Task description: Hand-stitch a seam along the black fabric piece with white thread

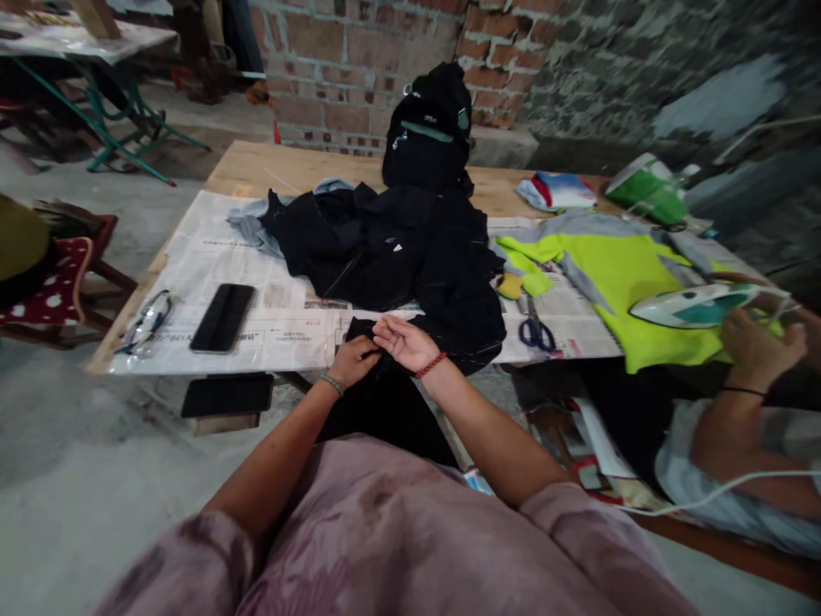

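Observation:
My left hand is closed on the edge of a black garment at the table's front, close to my lap. Beside it, my right hand is turned palm up. Its fingertips come together next to the left fingers, and whatever they pinch is too small to make out. Most of the black cloth lies in a loose heap across the table in front of me, with pale stitch lines along some edges. A grey-blue cloth shows from under its left side.
Newspaper covers the table. On it are a phone, glasses and scissors. A black backpack stands behind. At right, a co-worker's hand holds an iron on a yellow garment; a white cord trails below.

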Demonstrator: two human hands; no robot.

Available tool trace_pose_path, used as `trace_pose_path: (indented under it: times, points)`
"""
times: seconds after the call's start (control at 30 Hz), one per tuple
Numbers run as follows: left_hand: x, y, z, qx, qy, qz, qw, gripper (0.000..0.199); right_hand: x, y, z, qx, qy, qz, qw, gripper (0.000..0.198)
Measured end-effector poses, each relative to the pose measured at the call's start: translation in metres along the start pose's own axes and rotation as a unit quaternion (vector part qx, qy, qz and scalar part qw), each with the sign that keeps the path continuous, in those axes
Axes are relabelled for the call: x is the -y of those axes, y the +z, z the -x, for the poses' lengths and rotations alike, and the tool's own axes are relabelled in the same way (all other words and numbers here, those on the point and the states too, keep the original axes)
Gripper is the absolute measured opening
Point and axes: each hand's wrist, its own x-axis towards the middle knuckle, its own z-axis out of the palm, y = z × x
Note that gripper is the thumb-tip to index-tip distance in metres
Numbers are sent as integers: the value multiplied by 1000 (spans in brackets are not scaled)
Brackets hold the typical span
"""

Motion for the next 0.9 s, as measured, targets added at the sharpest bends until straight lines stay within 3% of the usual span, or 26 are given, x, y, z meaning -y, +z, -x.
trace_pose_path:
  times: [0.1,0.17,0.2,0.27,0.37,0.43,0.5,0.63,0.9]
  points:
    - [-1,-1,1,11,7,1,1000,10,-3,1,-3,1,-84,141,986,8]
    - [-1,-1,1,13,12,-7,1000,9,-1,-2,-5,-16,-171,305,937,12]
    - [0,-1,1,12,14,-12,1000,9,3,-5,-5,-14,-217,397,891,15]
    - [1,-1,1,7,19,-18,1000,7,15,-12,-6,24,-294,569,768,20]
    - [3,0,1,2,21,-18,1000,6,46,-25,-5,96,-345,726,587,27]
    - [5,0,0,5,19,-17,1000,7,71,-30,-4,100,-358,780,503,31]
    - [6,0,0,9,16,-17,1000,8,98,-31,-4,83,-377,813,437,32]
    - [9,0,-1,7,7,-22,1000,9,149,-21,-3,48,-415,840,347,33]
    - [10,-1,-2,9,3,-25,1000,9,214,23,14,-11,-461,853,243,32]
